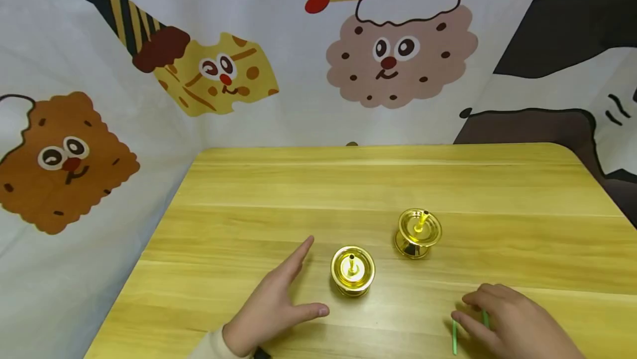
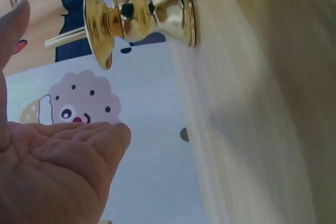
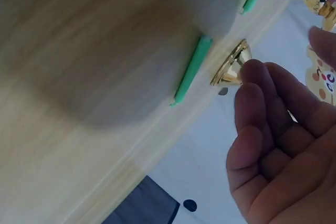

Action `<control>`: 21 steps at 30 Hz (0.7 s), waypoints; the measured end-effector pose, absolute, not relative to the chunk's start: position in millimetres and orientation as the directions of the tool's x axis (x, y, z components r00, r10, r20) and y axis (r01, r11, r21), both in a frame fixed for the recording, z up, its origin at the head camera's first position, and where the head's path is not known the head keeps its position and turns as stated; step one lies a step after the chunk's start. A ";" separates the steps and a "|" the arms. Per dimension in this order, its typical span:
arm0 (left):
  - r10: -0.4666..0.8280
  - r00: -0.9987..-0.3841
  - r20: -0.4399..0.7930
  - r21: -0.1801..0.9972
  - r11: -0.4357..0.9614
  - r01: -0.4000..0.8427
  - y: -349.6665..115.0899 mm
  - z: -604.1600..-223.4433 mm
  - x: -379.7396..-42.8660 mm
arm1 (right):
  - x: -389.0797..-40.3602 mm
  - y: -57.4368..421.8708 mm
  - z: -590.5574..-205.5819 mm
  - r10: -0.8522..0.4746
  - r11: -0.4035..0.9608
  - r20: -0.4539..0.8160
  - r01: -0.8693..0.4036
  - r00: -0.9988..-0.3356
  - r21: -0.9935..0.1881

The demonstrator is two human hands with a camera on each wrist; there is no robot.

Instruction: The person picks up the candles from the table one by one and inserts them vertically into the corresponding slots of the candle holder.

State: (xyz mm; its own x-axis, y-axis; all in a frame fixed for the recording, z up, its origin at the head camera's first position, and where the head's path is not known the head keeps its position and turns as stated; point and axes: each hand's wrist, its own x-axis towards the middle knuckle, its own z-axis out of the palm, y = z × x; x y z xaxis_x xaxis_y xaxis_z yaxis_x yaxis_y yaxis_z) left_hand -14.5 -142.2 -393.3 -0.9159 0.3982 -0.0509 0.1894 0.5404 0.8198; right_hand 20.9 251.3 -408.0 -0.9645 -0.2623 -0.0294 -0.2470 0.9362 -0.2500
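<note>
Two shiny gold candle holders, each with a thin upright tube, stand on the table. My left hand [image 1: 271,306] is spread beside the nearer holder [image 1: 352,271], thumb and fingers apart, without touching it. The other holder [image 1: 418,234] stands farther back and to the right. Two thin green candles [image 3: 191,72] lie on the tabletop beneath my right hand [image 1: 512,320]. This hand hovers over them with its fingers loosely bent and nothing between them. From the head view, the hand partly hides one candle [image 1: 485,319]; the other candle [image 1: 454,337] shows by the thumb.
The light wood table [image 1: 298,182] has rounded far corners. Behind it and along its left side hangs a white cloth [image 1: 293,115] printed with cartoon biscuits. A small dark object [image 1: 261,353] shows at the left wrist.
</note>
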 end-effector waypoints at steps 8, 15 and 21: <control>0.382 -0.921 -0.072 0.888 0.445 0.115 -130.4 -395.5 -17.0 | 17.6 249.7 -413.2 -0.355 0.915 -0.150 -0.310 -0.923 -0.258; 0.364 -0.929 -0.071 0.942 0.330 0.057 -121.5 -397.4 -19.9 | 18.9 240.9 -416.4 -0.366 0.919 -0.129 -0.337 -0.922 -0.202; 0.372 -0.925 -0.080 0.956 0.292 0.034 -114.1 -400.6 -21.9 | 22.8 236.9 -419.9 -0.362 0.919 -0.079 -0.341 -0.929 -0.195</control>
